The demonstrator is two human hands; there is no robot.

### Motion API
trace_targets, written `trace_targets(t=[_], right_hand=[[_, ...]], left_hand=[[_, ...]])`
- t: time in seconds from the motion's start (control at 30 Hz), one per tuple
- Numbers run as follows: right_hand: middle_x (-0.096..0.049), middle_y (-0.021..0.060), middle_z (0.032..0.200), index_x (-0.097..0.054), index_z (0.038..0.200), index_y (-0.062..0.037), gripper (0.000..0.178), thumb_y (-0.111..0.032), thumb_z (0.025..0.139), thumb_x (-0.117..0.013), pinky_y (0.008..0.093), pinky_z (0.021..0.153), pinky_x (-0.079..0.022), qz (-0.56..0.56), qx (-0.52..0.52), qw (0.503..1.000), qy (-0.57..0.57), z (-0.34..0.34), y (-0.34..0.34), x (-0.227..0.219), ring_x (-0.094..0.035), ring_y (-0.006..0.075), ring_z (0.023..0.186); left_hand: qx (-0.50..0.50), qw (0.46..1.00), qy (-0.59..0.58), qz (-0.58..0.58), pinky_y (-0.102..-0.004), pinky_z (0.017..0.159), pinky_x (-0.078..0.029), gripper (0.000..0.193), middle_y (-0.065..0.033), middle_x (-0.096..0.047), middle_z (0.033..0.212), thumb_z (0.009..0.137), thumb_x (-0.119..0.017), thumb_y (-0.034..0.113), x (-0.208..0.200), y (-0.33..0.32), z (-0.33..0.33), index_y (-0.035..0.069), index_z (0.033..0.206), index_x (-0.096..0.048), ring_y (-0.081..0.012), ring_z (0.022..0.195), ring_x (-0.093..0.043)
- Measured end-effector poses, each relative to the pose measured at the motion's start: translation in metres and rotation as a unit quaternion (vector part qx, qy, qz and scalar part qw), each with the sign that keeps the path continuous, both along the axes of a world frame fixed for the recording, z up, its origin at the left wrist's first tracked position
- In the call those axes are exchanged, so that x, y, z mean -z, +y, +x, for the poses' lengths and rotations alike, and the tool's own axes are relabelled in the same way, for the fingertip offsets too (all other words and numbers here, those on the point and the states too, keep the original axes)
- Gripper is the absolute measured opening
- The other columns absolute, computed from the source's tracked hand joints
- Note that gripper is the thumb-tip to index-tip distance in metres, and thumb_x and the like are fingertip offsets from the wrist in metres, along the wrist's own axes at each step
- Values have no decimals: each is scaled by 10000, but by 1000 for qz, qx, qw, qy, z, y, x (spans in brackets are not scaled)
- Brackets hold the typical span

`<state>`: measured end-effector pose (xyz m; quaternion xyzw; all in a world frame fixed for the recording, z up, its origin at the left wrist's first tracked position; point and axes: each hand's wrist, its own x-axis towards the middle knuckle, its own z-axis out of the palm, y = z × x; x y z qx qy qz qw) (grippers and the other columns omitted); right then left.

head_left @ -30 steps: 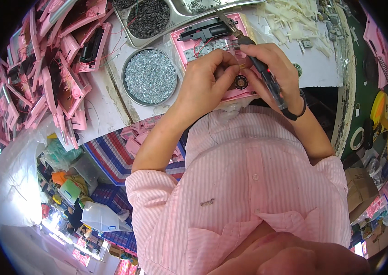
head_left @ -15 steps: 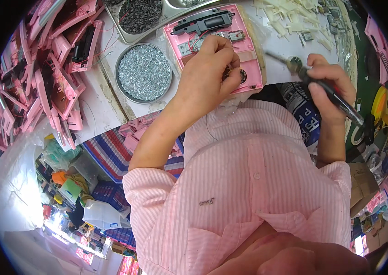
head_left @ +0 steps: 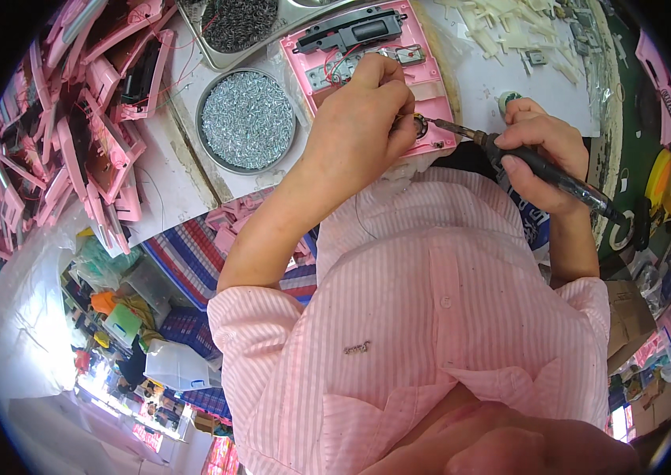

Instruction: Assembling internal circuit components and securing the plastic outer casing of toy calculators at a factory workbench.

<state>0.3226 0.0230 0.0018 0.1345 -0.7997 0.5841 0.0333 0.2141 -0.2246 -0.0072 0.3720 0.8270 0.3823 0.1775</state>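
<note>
A pink plastic housing (head_left: 430,75) with black parts and red wires lies on the white bench in front of me. My left hand (head_left: 359,119) rests on its lower part, fingers pinched at a small round part (head_left: 418,125). My right hand (head_left: 541,154) grips a black soldering iron (head_left: 545,170) like a pen, its metal tip pointing left and touching that round part.
A round tin of small silver screws (head_left: 247,119) sits left of the housing. A metal tray of dark parts (head_left: 236,24) lies above it. Several pink housings (head_left: 74,134) are heaped at the left. White plastic pieces (head_left: 509,32) lie at the upper right.
My right hand swung out to the right with the iron, then came back left; the tip is now at the round part. My left hand stayed on the housing.
</note>
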Motion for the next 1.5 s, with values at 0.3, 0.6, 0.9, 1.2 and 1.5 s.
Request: trace_targets(t=[0.3, 0.6, 0.9, 1.2, 1.5], right_hand=[[-616, 60, 704, -685, 918, -17, 219, -66, 707, -719, 338, 656, -453, 42, -6, 998, 44, -9, -5, 1, -521, 226, 622], [-570, 72, 686, -658, 941, -1, 225, -72, 732, -705, 388, 735, -454, 42, 1, 998, 41, -5, 1, -4, -495, 243, 630], [-570, 42, 666, -679, 935, -36, 249, -69, 693, -723, 337, 692, -461, 45, -8, 998, 45, -8, -4, 0, -524, 222, 606], [-554, 43, 662, -679, 921, -28, 237, -73, 693, -725, 325, 650, -445, 51, -1, 998, 47, -9, -3, -3, -516, 212, 607], [-532, 36, 694, -680, 938, -23, 227, -72, 721, -729, 265, 548, -362, 16, 39, 999, 25, -2, 6, -5, -483, 141, 609]], left_hand=[[-6, 1000, 10, 6, -421, 687, -563, 110, -119, -584, 1106, 782, -695, 90, 3, 1, 2, 32, 861, -646, -328, 812, -665], [-7, 1000, 27, 14, -429, 692, -565, 117, -118, -580, 1105, 774, -707, 86, 4, 0, 3, 33, 861, -649, -328, 816, -666], [-13, 999, 31, 16, -428, 679, -564, 113, -115, -584, 1093, 765, -710, 77, 7, 0, 4, 36, 851, -650, -324, 805, -670], [-5, 999, 39, 19, -425, 673, -564, 117, -117, -579, 1100, 780, -706, 86, 7, 0, 3, 37, 869, -648, -323, 803, -668], [-10, 999, 28, 19, -419, 683, -567, 115, -111, -585, 1075, 783, -706, 89, 3, 0, 4, 46, 880, -661, -310, 817, -669]])
